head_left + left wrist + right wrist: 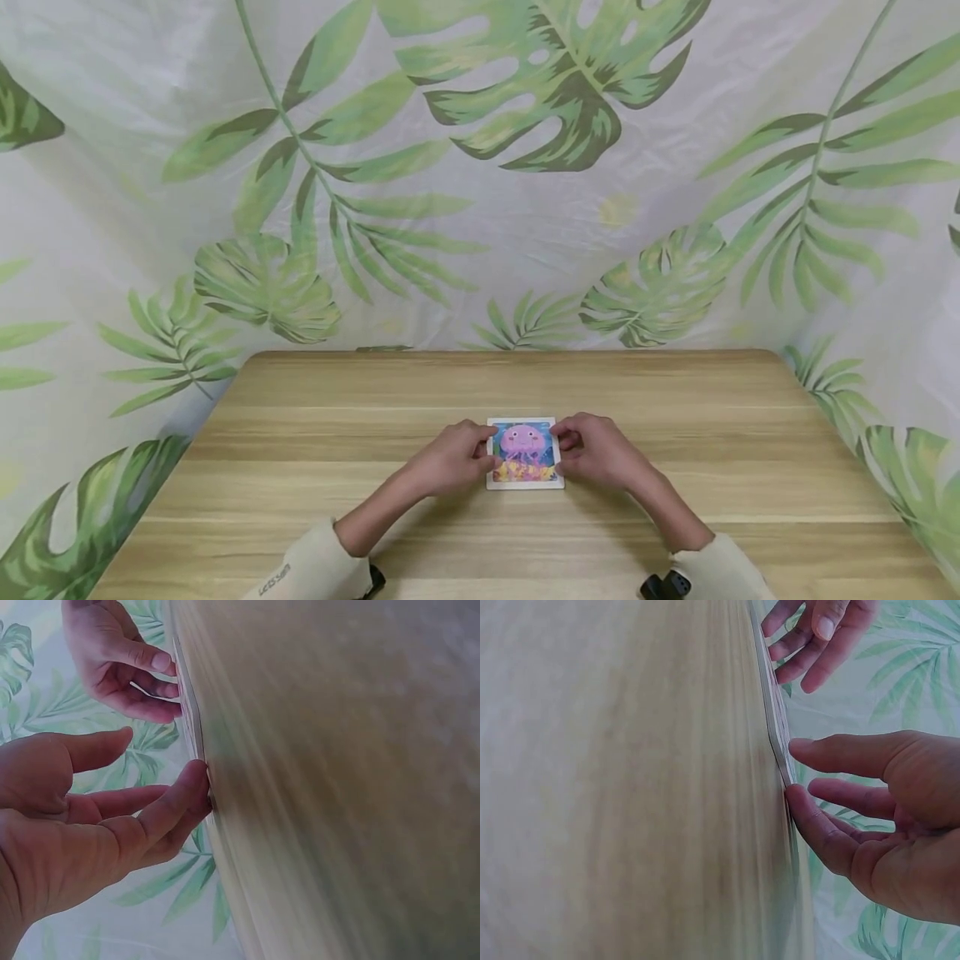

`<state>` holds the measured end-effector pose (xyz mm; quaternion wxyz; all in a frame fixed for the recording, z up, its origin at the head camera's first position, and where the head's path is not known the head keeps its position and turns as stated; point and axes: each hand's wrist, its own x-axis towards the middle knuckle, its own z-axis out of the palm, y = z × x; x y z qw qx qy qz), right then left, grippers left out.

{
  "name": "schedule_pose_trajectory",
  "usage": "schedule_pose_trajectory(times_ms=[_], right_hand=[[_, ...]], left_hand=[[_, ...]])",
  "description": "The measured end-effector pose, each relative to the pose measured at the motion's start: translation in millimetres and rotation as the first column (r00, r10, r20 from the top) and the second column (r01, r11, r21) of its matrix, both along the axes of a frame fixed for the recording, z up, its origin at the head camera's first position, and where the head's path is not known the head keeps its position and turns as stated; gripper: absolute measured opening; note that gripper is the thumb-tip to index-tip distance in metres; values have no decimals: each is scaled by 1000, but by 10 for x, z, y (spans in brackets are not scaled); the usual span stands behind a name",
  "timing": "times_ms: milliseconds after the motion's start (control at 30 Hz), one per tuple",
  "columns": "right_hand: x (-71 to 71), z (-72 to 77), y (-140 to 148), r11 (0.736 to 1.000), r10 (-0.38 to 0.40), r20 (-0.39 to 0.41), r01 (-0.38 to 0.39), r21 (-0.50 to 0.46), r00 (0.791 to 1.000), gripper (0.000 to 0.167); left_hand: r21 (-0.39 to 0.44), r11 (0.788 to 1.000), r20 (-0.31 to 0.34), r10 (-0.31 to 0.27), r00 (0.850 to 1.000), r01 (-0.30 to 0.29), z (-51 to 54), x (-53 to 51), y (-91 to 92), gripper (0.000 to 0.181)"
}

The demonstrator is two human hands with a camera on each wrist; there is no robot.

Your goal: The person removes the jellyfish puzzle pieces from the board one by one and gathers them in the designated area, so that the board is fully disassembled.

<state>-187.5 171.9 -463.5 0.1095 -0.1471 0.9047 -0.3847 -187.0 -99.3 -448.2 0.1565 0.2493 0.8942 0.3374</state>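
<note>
A square picture board [523, 452] with a white border lies on the wooden table. It shows a pink jellyfish over yellow and pink coral on blue. My left hand [459, 457] touches its left edge with fingertips and thumb near the border. On the opposite side, my right hand [600, 452] touches the right edge. Seen from the left wrist, the left hand [97, 821] has its fingertips at the board's edge and its thumb spread apart. From the right wrist, the board [776, 724] appears edge-on, with the right hand's [885, 814] thumb and index finger along its side.
The light wooden table [315, 425] has rounded far corners. Behind it and at both sides hangs a pale cloth [525, 250] printed with green leaves. Dark wrist devices [666, 585] sit by the light sleeves [318, 567].
</note>
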Motion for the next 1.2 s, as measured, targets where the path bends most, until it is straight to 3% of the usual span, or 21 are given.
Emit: schedule_pose_trajectory(times_ms=[233, 367, 533, 633, 933, 1200], right_hand=[[-25, 22, 3, 999, 5, -33, -4, 34, 999, 43], [-59, 36, -22, 999, 28, -73, -24, 48, 997, 44], [-106, 45, -80, 996, 72, -105, -67, 54, 992, 41], [-139, 45, -115, 993, 107, -117, -101, 63, 987, 39], [-287, 68, -176, 976, 209, -149, -199, 84, 966, 35], [-393, 78, -327, 972, 231, -127, -221, 83, 965, 34]], left_hand=[[-22, 1000, -9, 1, 1000, -1, 48, 9, -57, 55], [-158, 987, -126, -18, 992, -2, 100, 6, -120, 60], [-308, 951, -222, -105, 969, 32, 146, -3, -203, 54], [-333, 941, -210, -140, 968, 64, 164, -4, -242, 51], [-322, 939, -158, -182, 971, 124, 130, -17, -212, 51], [-351, 926, -123, -192, 974, 138, 106, -20, -204, 52]])
